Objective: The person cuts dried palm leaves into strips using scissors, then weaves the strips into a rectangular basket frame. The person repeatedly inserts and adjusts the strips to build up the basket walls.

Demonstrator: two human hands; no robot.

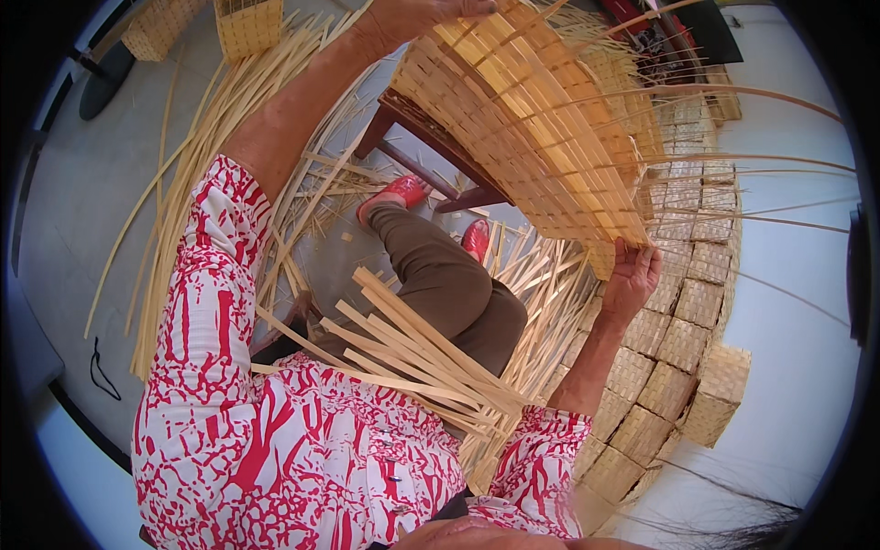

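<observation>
Pinching a corner of the boxy, yellow, strip-woven basket (524, 137) above a dark-red wooden stool (438, 137), the bare right hand (631, 278) has fingers closed; the bare left hand (423, 15) touches its opposite end, grip unclear.

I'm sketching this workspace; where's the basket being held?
In the head view, the basket is upper right of centre, between left hand and right hand, partly covering the dark stool.

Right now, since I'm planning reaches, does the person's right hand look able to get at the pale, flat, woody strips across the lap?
Probably yes: the strips lie uncovered near the right forearm, though the right hand would first need to release the yellow woven basket.
</observation>
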